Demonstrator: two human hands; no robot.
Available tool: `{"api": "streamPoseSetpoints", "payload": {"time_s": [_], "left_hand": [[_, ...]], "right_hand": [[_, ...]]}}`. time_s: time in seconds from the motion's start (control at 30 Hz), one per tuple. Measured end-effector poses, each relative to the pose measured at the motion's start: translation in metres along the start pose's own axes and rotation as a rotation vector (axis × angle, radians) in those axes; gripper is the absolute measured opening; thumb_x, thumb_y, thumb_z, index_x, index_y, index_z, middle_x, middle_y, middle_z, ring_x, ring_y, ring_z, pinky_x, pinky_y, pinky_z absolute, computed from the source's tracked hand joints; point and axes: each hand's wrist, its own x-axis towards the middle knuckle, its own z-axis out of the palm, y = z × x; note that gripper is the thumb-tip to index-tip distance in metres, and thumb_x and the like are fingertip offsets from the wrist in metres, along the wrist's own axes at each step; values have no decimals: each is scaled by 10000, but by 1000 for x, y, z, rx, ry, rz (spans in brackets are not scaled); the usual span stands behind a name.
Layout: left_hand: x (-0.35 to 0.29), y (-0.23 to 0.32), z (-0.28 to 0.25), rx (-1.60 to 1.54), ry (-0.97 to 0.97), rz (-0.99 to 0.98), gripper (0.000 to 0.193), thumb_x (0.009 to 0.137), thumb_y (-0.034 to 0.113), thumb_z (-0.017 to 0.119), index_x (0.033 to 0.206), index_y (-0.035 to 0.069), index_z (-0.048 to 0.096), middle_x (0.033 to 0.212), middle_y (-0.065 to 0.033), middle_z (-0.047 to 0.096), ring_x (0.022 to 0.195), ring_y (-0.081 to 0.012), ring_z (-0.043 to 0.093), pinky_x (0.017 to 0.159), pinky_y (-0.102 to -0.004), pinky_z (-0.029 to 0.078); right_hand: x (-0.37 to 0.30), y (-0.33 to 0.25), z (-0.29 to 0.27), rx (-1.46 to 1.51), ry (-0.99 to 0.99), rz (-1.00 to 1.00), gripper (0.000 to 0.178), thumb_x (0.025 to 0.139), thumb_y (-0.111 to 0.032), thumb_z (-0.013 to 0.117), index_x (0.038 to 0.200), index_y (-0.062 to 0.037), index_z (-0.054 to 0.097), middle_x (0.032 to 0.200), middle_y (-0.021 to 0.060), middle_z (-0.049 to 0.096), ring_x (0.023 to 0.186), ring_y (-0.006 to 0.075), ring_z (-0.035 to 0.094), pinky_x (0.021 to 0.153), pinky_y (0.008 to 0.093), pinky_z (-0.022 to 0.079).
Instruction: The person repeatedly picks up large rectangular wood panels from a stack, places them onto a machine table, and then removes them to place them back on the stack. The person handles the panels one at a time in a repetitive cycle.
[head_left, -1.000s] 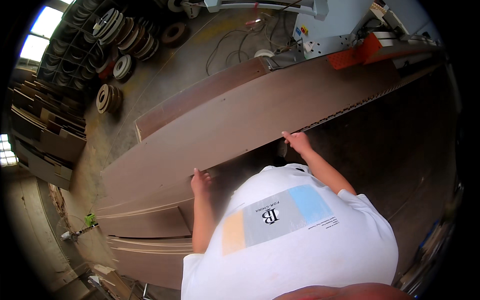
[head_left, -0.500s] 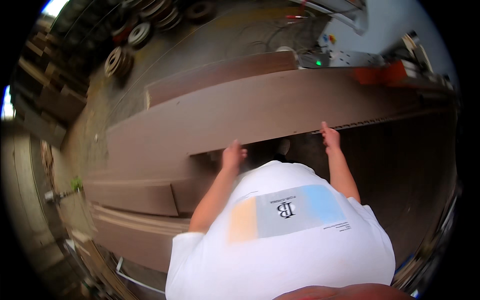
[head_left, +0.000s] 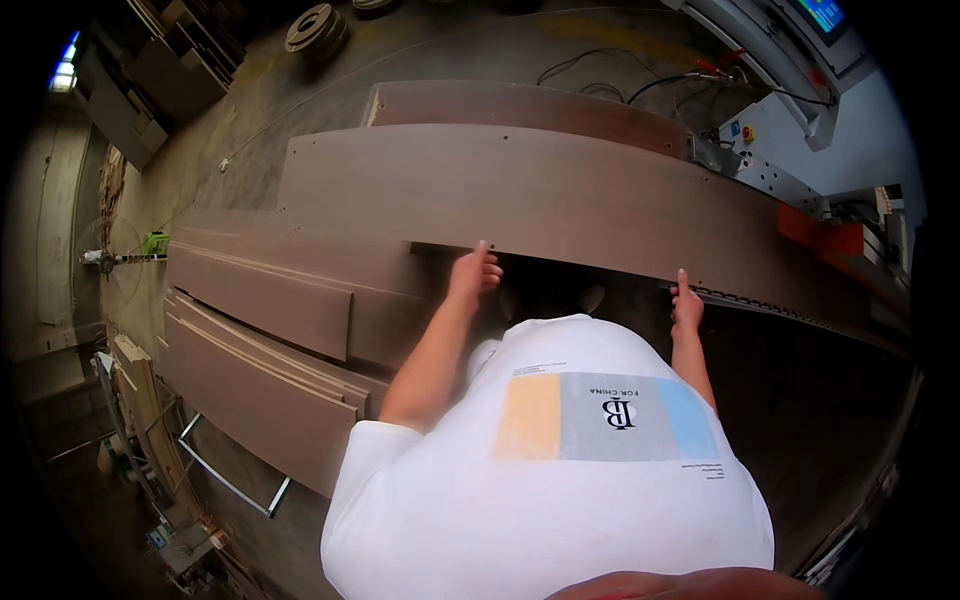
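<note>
A long brown board (head_left: 560,195) lies across in front of me, its right end reaching under an orange guard (head_left: 822,238). My left hand (head_left: 473,274) is closed at the near edge, its thumb on the board and its fingers curled below. Farther right, my right hand (head_left: 686,303) grips the same edge in a like way, thumb up. A dark toothed or chain-like strip (head_left: 760,301) runs along the board's near edge to the right of that hand. Between my hands and my white shirt, a dark gap shows part of my shoes.
Stacked brown boards (head_left: 260,385) lie at the left, with a metal frame (head_left: 228,468) beside them. Another brown board (head_left: 520,105) is beyond the long one. At the far right stands a machine with a screen (head_left: 822,15). Cables and a round coil (head_left: 316,32) are on the floor.
My view has swung, so the boards and machine sit differently in it. Both hands are still at the near edge; the left, blurred before, is now sharp with its thumb raised onto the board.
</note>
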Motion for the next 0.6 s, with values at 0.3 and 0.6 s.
{"api": "streamPoseSetpoints", "payload": {"time_s": [0.3,0.6], "left_hand": [[15,0,-12,-5,59,99,414,994,410,555,862,23,618,630,-57,603,482,-128,527,468,-247,430],[-39,24,101,765,-220,889,297,959,268,605,1160,51,641,1106,-101,681,1057,-247,630,941,-358,485]], "right_hand": [[-34,-9,50,47,-272,12,455,922,-509,658,757,-86,635,569,-70,441,433,43,336,409,216,236],[8,-1,-2,175,-112,40,434,913,-512,672,765,-112,592,567,-88,410,405,37,293,393,207,223]]}}
